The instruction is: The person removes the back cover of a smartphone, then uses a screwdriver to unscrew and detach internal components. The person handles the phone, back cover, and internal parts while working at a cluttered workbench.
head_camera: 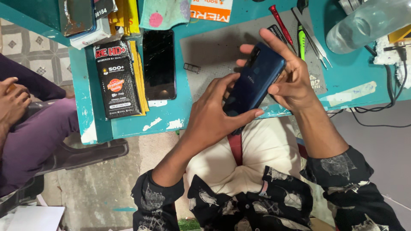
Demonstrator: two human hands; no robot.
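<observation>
A dark blue smartphone point(254, 83) is held back side up over the front edge of a teal table point(165, 117). My left hand point(214, 113) grips its lower end, thumb across the bottom edge. My right hand point(289, 79) holds the upper end from behind, fingers wrapped around the side. The phone is tilted, its camera end pointing toward the grey work mat point(214, 47).
A black phone screen point(159, 64) lies on the table beside a black boxed packet point(116, 81). A red screwdriver point(280, 23), a green tool point(301, 40) and tweezers point(317, 45) lie on the mat. A clear plastic bottle point(364, 23) sits far right. Another person's hand point(13, 100) shows at the left.
</observation>
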